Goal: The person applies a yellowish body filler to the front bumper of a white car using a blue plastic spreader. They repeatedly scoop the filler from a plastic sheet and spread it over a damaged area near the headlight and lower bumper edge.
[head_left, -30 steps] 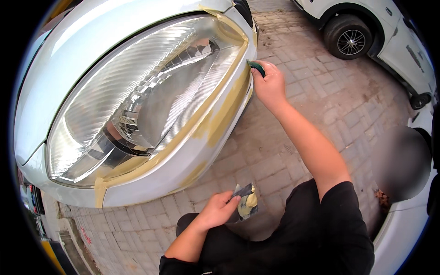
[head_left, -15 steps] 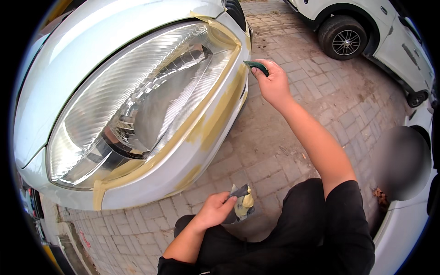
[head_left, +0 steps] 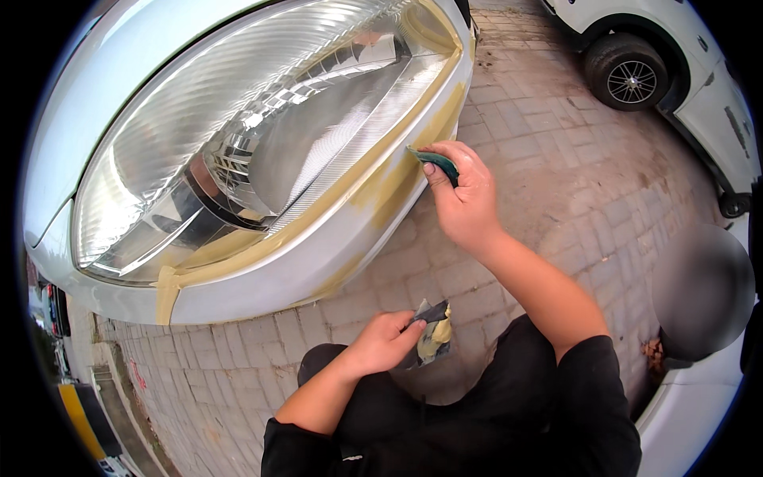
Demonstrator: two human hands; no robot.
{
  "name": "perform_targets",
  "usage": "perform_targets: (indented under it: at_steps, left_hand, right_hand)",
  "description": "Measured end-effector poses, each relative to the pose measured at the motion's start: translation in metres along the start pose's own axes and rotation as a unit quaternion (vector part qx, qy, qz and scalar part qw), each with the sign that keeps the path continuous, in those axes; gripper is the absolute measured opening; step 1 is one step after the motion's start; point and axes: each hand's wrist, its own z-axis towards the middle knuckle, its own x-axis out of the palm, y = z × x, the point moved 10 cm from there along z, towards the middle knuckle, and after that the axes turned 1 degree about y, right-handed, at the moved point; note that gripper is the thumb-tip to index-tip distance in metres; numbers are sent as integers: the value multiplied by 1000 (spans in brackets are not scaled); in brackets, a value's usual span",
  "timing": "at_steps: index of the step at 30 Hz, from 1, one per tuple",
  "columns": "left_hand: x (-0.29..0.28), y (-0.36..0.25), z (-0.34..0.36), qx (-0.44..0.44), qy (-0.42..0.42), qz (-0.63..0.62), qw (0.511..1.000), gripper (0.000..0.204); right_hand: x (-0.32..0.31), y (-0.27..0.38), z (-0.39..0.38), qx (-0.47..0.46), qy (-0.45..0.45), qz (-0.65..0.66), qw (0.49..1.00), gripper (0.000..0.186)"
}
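I take the headlight as my landmark: a big clear lens filling the upper left of the view, edged all round with yellowish masking tape. Below and to the right of the headlight runs the silver bumper, smeared with patches of tan filler along its edge.

Under the headlight, well below the bumper, I see my left hand closed around a small dark mixing board daubed with the same yellowish filler; thumb and fingers pinch its near edge, and it hangs over the paved ground, apart from the car.

To the right of the headlight, my right hand grips a green-edged spreader between thumb and fingertips. The blade's tip is pressed against the bumper, right at the filler patch just beside the headlight's lower right rim.

Far to the right of the headlight, well apart from my hands, stands a white car with its dark wheel on the brick paving.
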Motion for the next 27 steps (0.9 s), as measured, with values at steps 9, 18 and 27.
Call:
perform_targets:
  at_steps: [9, 18, 27]
  left_hand:
    - [0, -2, -1, 11, -31, -6, 999, 30]
    - [2, -6, -11, -27, -36, 28, 999, 30]
    - [-2, -11, -17, -12, -39, 37, 998, 29]
  right_hand:
    - [49, 58, -49, -75, 96, 19, 992, 18]
    - [-55, -138, 36, 217, -127, 142, 957, 22]
    - [-43, -163, 51, 254, -134, 257, 923, 28]
